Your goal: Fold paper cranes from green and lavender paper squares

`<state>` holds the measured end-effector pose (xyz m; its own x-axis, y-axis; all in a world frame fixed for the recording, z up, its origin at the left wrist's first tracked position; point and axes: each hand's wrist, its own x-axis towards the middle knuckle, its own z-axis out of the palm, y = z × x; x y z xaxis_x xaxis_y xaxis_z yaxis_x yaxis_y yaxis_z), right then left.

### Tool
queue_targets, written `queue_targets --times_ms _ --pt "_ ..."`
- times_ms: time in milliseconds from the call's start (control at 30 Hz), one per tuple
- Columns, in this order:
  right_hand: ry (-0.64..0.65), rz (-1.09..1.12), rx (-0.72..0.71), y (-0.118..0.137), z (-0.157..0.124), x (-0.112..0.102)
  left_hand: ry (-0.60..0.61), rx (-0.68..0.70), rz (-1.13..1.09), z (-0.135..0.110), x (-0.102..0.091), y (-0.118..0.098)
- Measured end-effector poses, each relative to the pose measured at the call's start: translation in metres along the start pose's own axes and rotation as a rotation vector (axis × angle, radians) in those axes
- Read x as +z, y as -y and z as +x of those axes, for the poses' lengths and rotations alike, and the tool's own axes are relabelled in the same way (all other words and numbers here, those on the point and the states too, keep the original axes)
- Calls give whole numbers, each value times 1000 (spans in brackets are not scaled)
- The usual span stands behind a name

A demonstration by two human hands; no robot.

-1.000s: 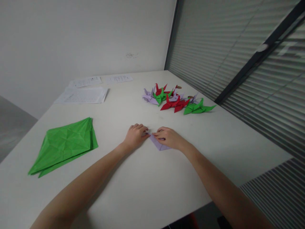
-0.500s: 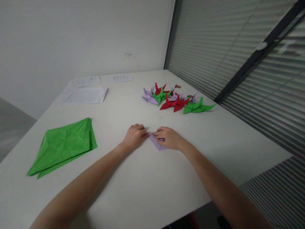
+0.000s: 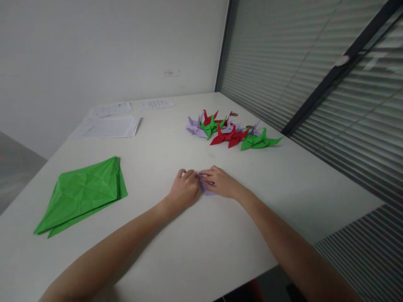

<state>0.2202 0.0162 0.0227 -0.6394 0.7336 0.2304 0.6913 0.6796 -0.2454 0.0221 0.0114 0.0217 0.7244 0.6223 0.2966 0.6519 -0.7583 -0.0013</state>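
A small folded sheet of purple origami paper (image 3: 208, 191) lies on the white table, partly covered by both hands. My left hand (image 3: 185, 187) is closed at the paper's left edge, its fingers curled and their tips partly hidden. From the right, my right hand (image 3: 219, 181) rests over the paper, its fingers pressing the sheet near its upper edge. Beyond the hands stand several folded paper cranes: purple ones (image 3: 195, 126), red ones (image 3: 229, 136) and green ones (image 3: 260, 140).
Green sheets of creased paper (image 3: 85, 188) lie stacked at the left of the table (image 3: 176, 260). Printed papers (image 3: 110, 126) are at the back left by the wall. A window with blinds (image 3: 270, 58) borders the right side. The table's front edge shows at lower right.
My left hand has turned and shifted slightly right and down, covering more of the purple paper. My right hand stays almost in place on the sheet.
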Motion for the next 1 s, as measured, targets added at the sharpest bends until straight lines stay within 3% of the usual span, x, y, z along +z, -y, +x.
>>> queue_targets --times_ms 300,733,1000 --pt "0 59 45 3 -3 0 26 -181 -57 -3 2 -12" --pt "90 40 116 -1 -6 0 -6 -98 -166 -1 5 -6" --pt "102 66 165 -8 -8 3 -7 -116 -159 -1 6 -2"
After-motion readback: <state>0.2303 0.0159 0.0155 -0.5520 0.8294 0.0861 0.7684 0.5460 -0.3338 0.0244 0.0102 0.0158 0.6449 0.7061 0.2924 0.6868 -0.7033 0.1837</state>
